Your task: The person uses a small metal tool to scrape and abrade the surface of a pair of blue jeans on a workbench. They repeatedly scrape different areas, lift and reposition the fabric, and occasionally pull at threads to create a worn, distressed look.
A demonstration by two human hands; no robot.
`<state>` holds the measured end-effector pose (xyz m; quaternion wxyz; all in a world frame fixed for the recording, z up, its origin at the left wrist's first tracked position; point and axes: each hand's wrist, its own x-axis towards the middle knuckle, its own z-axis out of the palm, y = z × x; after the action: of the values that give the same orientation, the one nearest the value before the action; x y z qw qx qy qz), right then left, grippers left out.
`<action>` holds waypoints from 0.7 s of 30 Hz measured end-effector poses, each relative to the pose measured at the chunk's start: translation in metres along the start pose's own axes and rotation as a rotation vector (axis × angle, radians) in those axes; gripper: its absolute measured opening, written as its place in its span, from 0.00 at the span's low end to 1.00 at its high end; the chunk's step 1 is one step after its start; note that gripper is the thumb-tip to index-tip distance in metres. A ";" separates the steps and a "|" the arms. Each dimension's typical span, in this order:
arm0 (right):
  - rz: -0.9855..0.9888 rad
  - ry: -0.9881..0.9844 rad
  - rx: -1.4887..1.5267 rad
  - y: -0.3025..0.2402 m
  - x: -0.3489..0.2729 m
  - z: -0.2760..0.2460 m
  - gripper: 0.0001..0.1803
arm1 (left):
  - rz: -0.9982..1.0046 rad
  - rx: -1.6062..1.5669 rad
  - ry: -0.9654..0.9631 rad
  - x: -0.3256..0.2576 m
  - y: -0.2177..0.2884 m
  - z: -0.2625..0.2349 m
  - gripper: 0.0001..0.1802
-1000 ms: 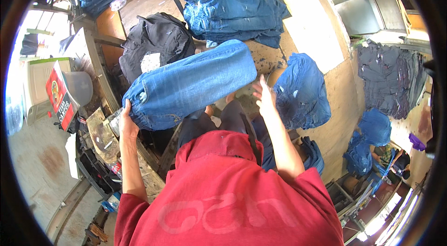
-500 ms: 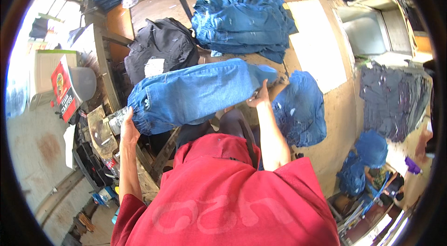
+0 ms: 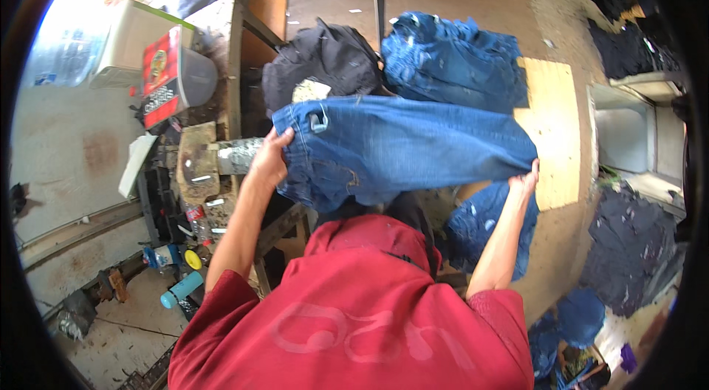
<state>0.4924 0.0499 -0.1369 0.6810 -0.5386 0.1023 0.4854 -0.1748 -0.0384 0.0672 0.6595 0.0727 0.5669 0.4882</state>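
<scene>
A pair of blue jeans (image 3: 399,150) is stretched out flat in front of me, waistband at the left, leg ends at the right. My left hand (image 3: 269,161) grips the waistband end. My right hand (image 3: 526,179) grips the leg end. The jeans hang in the air above a cluttered work stand (image 3: 214,161). A red shirt fills the lower part of the view.
A pile of blue jeans (image 3: 450,61) lies on the floor ahead, with a black garment pile (image 3: 317,69) to its left. More blue denim (image 3: 480,231) lies under my right arm. Dark clothes (image 3: 628,250) sit at right. Bottles and cans (image 3: 181,286) lie at lower left.
The jeans have been pulled wider and lifted; my right hand moved out to the right with the leg end, my left hand stayed on the waistband.
</scene>
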 end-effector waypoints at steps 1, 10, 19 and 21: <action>0.000 0.077 0.003 -0.014 0.008 0.002 0.28 | -0.019 -0.026 -0.106 0.012 0.001 -0.003 0.30; 0.104 0.197 -0.044 -0.110 -0.027 -0.015 0.21 | 0.152 0.046 0.198 0.072 -0.019 -0.040 0.37; -0.100 -0.081 -0.113 -0.145 -0.101 0.036 0.25 | 1.029 1.428 0.676 0.029 0.000 0.003 0.32; -0.130 -0.106 -0.174 -0.161 -0.134 0.064 0.29 | 1.140 1.360 0.201 0.021 -0.041 0.072 0.23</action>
<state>0.5236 0.0380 0.0796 0.6664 -0.5747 -0.0115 0.4749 -0.0953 -0.0113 0.0517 0.0780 0.6757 0.6669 0.3043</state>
